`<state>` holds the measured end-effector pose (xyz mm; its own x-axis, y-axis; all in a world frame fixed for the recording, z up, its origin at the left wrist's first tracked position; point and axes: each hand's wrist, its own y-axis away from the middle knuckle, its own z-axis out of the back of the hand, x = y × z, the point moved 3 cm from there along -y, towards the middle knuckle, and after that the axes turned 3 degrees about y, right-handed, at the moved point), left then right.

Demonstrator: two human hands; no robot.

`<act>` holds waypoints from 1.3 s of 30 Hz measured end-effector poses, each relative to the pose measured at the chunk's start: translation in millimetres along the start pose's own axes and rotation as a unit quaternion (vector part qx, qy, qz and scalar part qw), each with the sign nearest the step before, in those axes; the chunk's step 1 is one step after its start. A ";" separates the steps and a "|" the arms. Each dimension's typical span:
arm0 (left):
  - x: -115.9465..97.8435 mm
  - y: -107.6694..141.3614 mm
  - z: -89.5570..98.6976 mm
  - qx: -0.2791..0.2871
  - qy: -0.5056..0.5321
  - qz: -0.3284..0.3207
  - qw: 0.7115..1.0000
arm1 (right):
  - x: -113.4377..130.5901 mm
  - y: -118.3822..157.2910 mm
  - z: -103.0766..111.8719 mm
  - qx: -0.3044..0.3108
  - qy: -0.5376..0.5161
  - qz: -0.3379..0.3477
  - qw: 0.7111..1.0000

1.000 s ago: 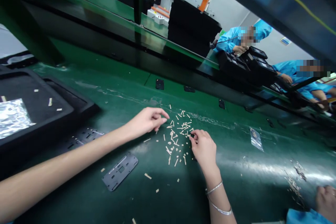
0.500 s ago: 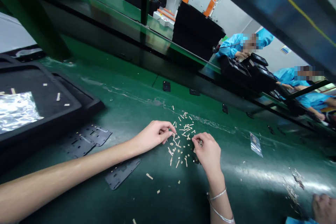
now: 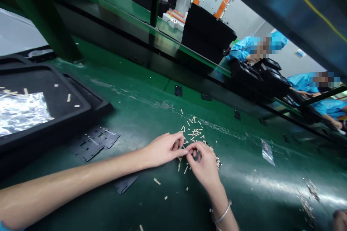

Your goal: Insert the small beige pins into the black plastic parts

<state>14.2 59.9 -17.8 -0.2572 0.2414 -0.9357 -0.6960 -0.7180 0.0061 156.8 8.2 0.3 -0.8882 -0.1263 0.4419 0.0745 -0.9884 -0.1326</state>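
My left hand point(image 3: 166, 148) and my right hand point(image 3: 204, 164) meet over the green bench, fingertips touching or nearly so. Thumb and forefinger of each are pinched; whatever lies between them is too small to make out. Under and behind the fingers lies a scatter of small beige strips point(image 3: 195, 132), partly hidden by the hands. A second heap of small pale and dark pieces point(image 3: 218, 162) shows beyond my right hand. Beneath my left forearm a dark flat plate with cut-outs point(image 3: 125, 184) is half covered. Two similar dark plates point(image 3: 93, 143) lie further left.
Black trays point(image 3: 81, 110) stand at the left, one holding a silvery bag point(image 3: 24, 112) and loose strips. A small clear bag point(image 3: 268, 152) and a pile of tiny parts point(image 3: 311, 189) lie to the right. Co-workers in blue point(image 3: 244, 47) sit beyond the rail; another person's hand point(image 3: 340, 220) is at lower right.
My right hand has moved left from the edge of the strips to meet my left hand, uncovering the heap behind it. The left hand has shifted slightly down; the view has moved a little.
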 end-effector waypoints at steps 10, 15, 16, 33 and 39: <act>-3.9 4.7 -2.7 0.002 0.159 -0.002 0.987 | 2.7 4.1 -14.4 0.043 -0.254 -0.102 0.961; -4.8 6.4 -11.5 0.040 0.228 0.025 0.972 | 1.2 6.5 -7.4 -0.043 -0.270 -0.105 0.956; -5.4 6.5 -13.0 0.051 0.224 0.028 0.973 | 1.7 7.2 -5.7 -0.061 -0.252 -0.097 0.961; -5.4 6.3 -6.0 0.001 0.054 -0.045 0.998 | 6.0 5.9 -4.2 -0.021 -0.161 -0.051 0.985; -5.0 3.3 -7.7 0.021 0.284 0.036 0.958 | 9.1 9.1 -5.3 -0.065 -0.231 -0.063 0.969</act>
<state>18.4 51.3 -15.8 0.0922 -0.2092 -0.9735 -0.7191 -0.6903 0.0802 147.0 -1.5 -1.5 -0.5858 -0.0598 0.8082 -0.1051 -0.9832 -0.1490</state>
